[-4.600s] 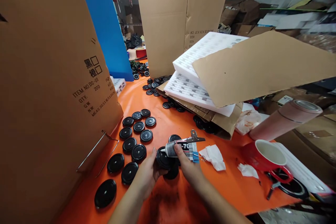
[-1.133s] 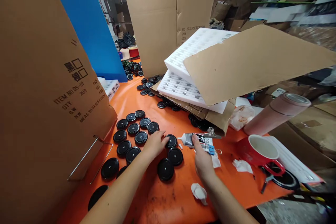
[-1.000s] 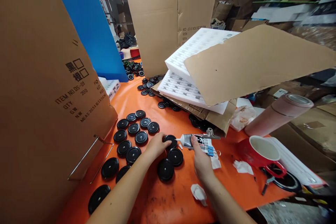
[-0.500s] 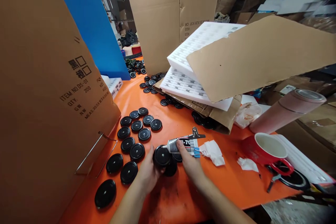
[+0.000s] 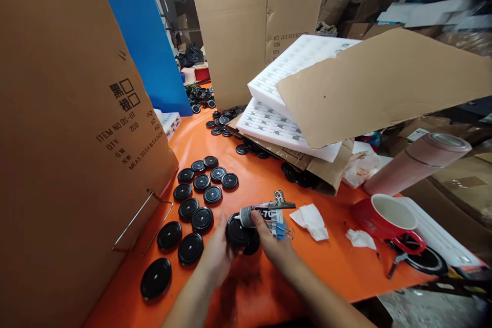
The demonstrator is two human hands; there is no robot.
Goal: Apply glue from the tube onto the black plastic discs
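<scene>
Above the near part of the orange desk point(image 5: 307, 279), a black disc point(image 5: 235, 234) is being gripped at its edge by the left hand point(image 5: 219, 253), and a tube point(image 5: 249, 217) is being squeezed or only held between the thumb and fingers of the right hand point(image 5: 273, 246); how strongly it is being pressed cannot be told. The tube's white nozzle point(image 5: 237, 219) is being pointed at the upper face of the disc, but whether contact is being made is not being shown clearly. If too much pressure is being applied, the content could be spread beyond the wanted spot, and if the disc is being tilted, the nozzle could be slid aside. The tube's end is being weighted by a metal clip point(image 5: 283, 205) and a blue binder clip point(image 5: 281, 230), so its aim could be disturbed. Another disc point(image 5: 252, 244) is being partly covered by the held one, and it could be marked by a drip. To the left, loose discs point(image 5: 191, 248) are being left near the left forearm, where they could be pushed by a sleeveless elbow or wrist. Farther away, foam sheets point(image 5: 269, 130) are being stacked unevenly under a cardboard sheet point(image 5: 376, 87), and a slide could be caused by a bump.
</scene>
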